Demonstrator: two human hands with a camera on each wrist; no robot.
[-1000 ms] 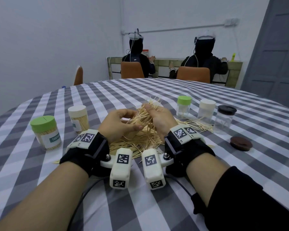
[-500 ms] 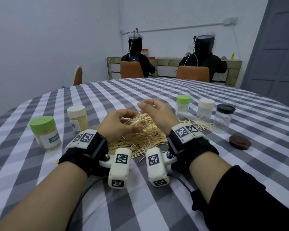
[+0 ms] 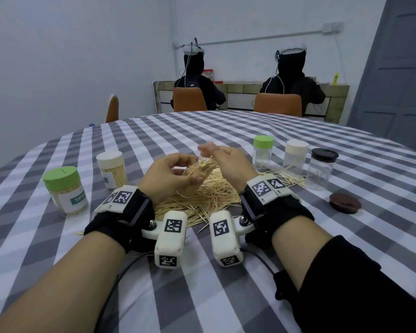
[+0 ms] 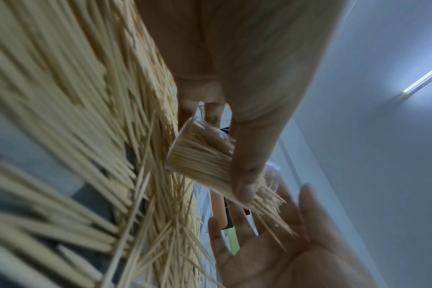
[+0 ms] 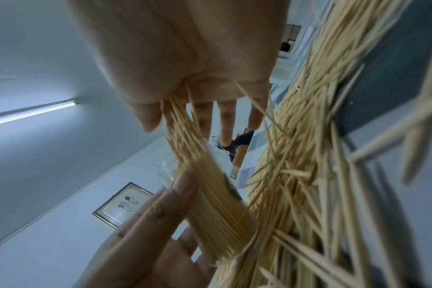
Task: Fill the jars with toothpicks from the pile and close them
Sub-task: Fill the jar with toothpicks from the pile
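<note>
Over the toothpick pile [image 3: 209,195], our left hand [image 3: 171,175] curls round a clear jar [image 4: 200,161] packed with toothpicks, tilted. Our right hand [image 3: 228,162], fingers straight and spread, touches the tips sticking from its mouth. Right of the pile stand three capped jars [image 3: 296,157], then a loose brown lid [image 3: 345,203].

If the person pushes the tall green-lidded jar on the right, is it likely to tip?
Probably yes: the green-lidded jar looks tall, narrow and nearly empty, so likely light. A push near its lid would likely topple it; a low push may slide it on the tablecloth.
</note>
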